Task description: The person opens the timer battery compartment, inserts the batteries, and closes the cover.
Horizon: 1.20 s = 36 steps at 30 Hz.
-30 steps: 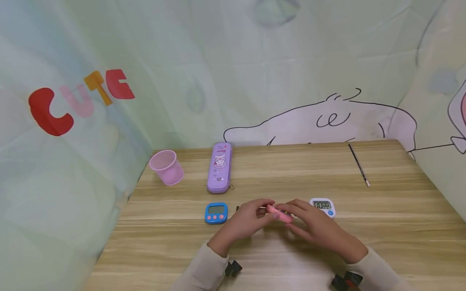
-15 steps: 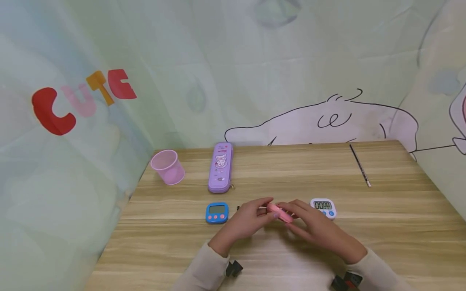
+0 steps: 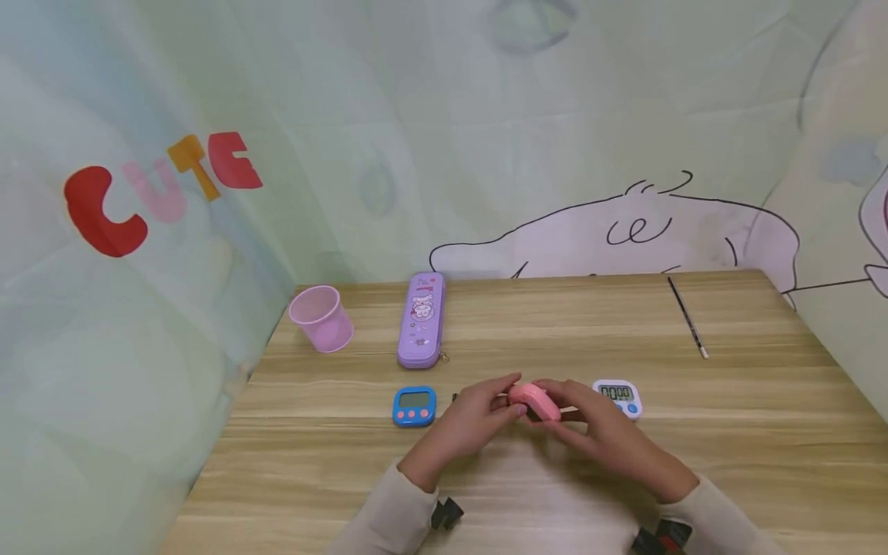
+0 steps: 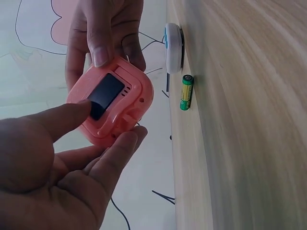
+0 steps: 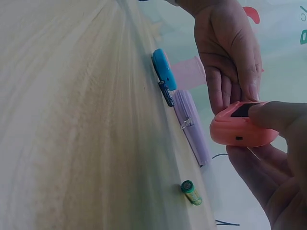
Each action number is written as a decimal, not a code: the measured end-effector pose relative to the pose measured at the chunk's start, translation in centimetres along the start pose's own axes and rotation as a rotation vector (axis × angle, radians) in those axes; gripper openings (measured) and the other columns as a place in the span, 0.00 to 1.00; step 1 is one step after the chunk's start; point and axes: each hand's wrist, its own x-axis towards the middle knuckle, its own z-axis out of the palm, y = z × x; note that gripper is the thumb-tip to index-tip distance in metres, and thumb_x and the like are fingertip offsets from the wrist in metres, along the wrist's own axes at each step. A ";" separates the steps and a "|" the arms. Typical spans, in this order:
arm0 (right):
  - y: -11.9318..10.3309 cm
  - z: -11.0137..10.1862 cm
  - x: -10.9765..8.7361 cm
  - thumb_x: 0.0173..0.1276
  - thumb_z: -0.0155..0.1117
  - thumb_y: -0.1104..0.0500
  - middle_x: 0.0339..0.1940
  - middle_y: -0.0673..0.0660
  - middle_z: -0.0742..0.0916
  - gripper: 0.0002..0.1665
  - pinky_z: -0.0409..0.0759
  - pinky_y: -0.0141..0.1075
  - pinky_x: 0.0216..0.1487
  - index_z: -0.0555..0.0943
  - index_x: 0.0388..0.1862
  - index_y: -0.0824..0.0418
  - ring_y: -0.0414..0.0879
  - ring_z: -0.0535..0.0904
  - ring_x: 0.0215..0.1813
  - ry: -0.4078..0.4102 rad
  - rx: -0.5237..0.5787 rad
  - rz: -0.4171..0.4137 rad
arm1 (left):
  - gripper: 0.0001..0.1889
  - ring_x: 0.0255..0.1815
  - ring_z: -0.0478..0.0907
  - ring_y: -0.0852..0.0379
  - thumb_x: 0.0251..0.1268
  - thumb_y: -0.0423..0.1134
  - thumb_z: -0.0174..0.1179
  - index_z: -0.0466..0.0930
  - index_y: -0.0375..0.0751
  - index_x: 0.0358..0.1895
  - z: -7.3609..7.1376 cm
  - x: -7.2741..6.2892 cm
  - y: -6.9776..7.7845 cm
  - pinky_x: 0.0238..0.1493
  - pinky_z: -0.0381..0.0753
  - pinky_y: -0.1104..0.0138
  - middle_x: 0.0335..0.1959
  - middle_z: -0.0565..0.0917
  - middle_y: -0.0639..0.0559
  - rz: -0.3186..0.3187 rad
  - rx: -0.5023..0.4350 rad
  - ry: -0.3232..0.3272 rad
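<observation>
Left hand (image 3: 475,416) and right hand (image 3: 600,424): fingers clamp the pink timer (image 4: 114,103); judged light, stiff, smooth; best held by edges.

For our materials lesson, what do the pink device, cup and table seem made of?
Pink device: probably hard plastic, slightly glossy, with moulded ridges and highlights.
Cup: likely smooth plastic; thin, rimmed wall.
Table: wood or wood-look laminate, smooth, visible grain.
</observation>
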 end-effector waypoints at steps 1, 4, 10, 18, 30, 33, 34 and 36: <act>0.0 0.0 0.0 0.66 0.66 0.65 0.59 0.53 0.80 0.30 0.84 0.35 0.44 0.72 0.67 0.56 0.45 0.81 0.51 0.007 0.011 0.009 | 0.31 0.55 0.78 0.63 0.70 0.44 0.60 0.64 0.34 0.71 0.0 0.0 0.0 0.50 0.79 0.73 0.61 0.78 0.45 0.001 -0.003 0.001; 0.1 0.1 0.0 0.67 0.66 0.65 0.60 0.55 0.80 0.30 0.84 0.37 0.44 0.71 0.67 0.57 0.46 0.81 0.50 0.021 0.053 0.047 | 0.30 0.55 0.78 0.63 0.70 0.42 0.60 0.65 0.35 0.71 0.0 0.0 0.0 0.51 0.78 0.74 0.61 0.78 0.46 0.005 0.005 0.006; -0.3 0.4 0.1 0.67 0.65 0.66 0.55 0.58 0.82 0.31 0.84 0.37 0.46 0.69 0.68 0.60 0.48 0.83 0.49 0.056 0.138 0.125 | 0.28 0.59 0.75 0.63 0.70 0.43 0.59 0.67 0.43 0.71 0.0 0.1 0.0 0.55 0.76 0.72 0.63 0.76 0.50 0.018 0.047 0.004; 0.2 1.3 -0.2 0.69 0.64 0.65 0.51 0.58 0.82 0.30 0.83 0.37 0.48 0.69 0.68 0.56 0.47 0.83 0.48 0.101 0.270 0.198 | 0.30 0.56 0.77 0.64 0.69 0.47 0.60 0.64 0.56 0.72 -0.1 0.0 0.0 0.53 0.78 0.71 0.59 0.78 0.55 -0.012 -0.005 -0.001; 0.5 1.6 -0.5 0.68 0.65 0.61 0.48 0.59 0.83 0.31 0.84 0.36 0.45 0.68 0.68 0.55 0.46 0.84 0.46 0.131 0.317 0.309 | 0.26 0.48 0.81 0.65 0.68 0.50 0.61 0.69 0.50 0.67 0.4 0.3 -0.7 0.48 0.80 0.71 0.54 0.81 0.54 -0.011 -0.032 0.009; 0.6 1.6 -0.5 0.68 0.66 0.60 0.47 0.59 0.83 0.31 0.84 0.36 0.45 0.69 0.68 0.53 0.46 0.84 0.45 0.126 0.313 0.337 | 0.26 0.46 0.82 0.63 0.68 0.51 0.61 0.70 0.48 0.66 0.5 0.4 -1.1 0.47 0.81 0.70 0.52 0.81 0.53 -0.012 -0.054 0.008; 0.6 1.7 -0.5 0.68 0.65 0.60 0.46 0.59 0.83 0.31 0.84 0.36 0.45 0.68 0.68 0.54 0.46 0.84 0.44 0.114 0.302 0.339 | 0.26 0.46 0.82 0.63 0.68 0.51 0.61 0.71 0.47 0.65 0.5 0.4 -1.4 0.47 0.81 0.69 0.52 0.81 0.53 -0.020 -0.067 0.004; 0.7 1.8 -0.6 0.69 0.65 0.59 0.45 0.57 0.84 0.30 0.83 0.35 0.45 0.68 0.68 0.54 0.45 0.84 0.44 0.081 0.279 0.337 | 0.25 0.46 0.82 0.62 0.68 0.50 0.61 0.71 0.46 0.64 0.5 0.2 -1.8 0.47 0.81 0.69 0.52 0.81 0.54 -0.040 -0.086 -0.005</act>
